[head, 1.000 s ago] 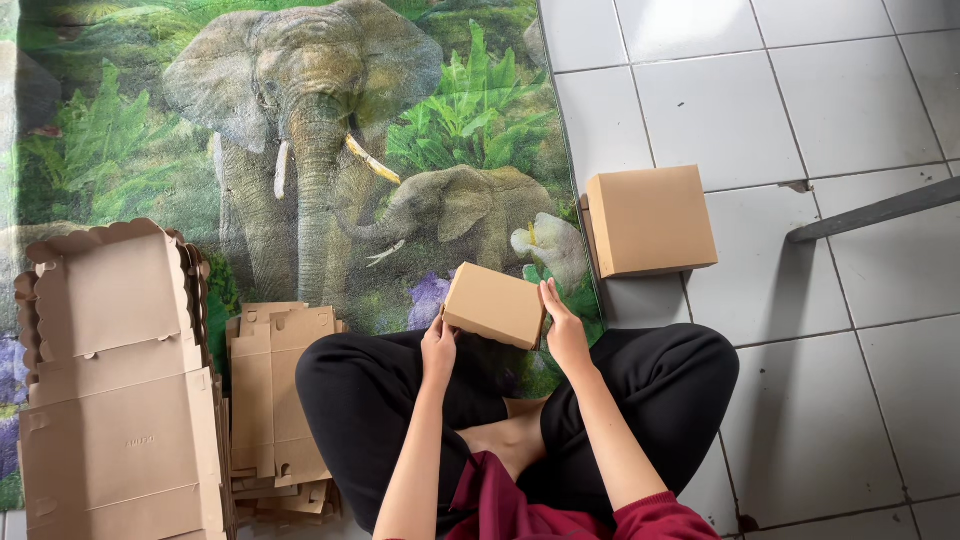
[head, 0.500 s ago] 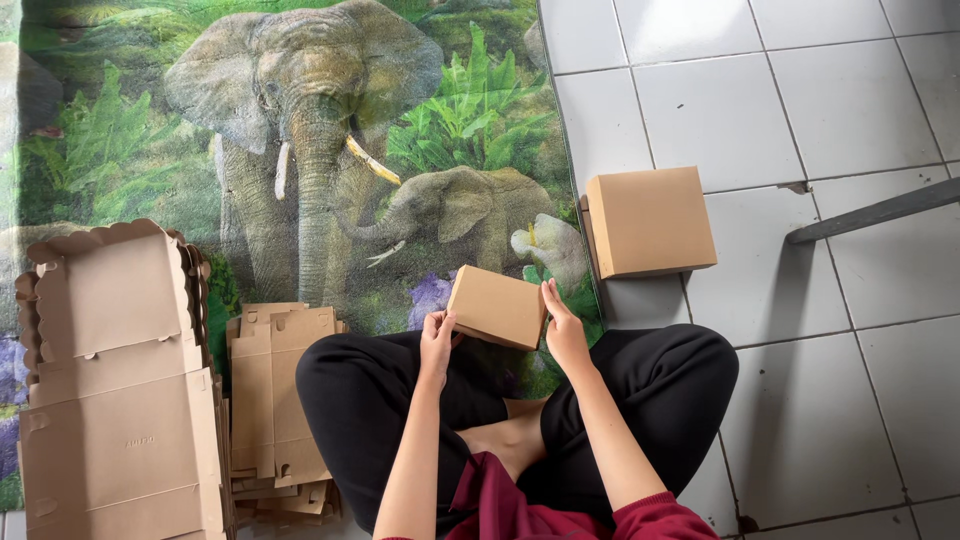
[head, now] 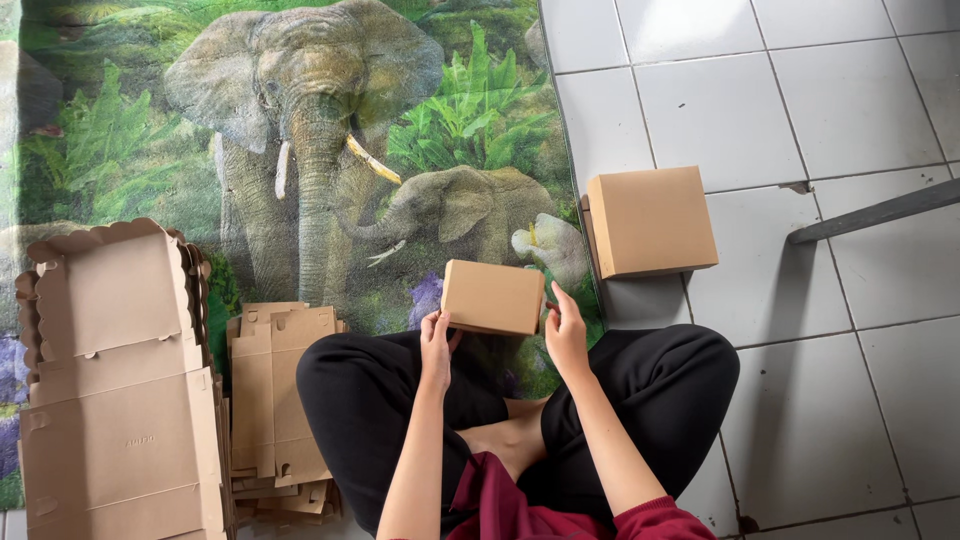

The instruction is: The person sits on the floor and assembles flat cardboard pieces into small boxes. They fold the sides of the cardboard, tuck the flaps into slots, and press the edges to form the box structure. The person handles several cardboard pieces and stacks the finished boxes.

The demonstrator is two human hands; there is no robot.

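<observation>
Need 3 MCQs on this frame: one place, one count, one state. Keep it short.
1. Where does the second closed box lie?
A. on the white tiled floor, at the mat's right edge
B. on the person's lap
C. on top of the flat stack

2. How many folded-up boxes are in view?
A. one
B. two
C. four

3. What state is the small cardboard box in?
A. lying flat and unfolded
B. closed, held off the floor between both hands
C. open, with its lid up

Answers:
1 A: it rests on tiles beside the elephant mat.
2 B: one held, one on the floor; the rest are flat cardboard blanks.
3 B: the left hand and the right hand each hold one end.
</observation>
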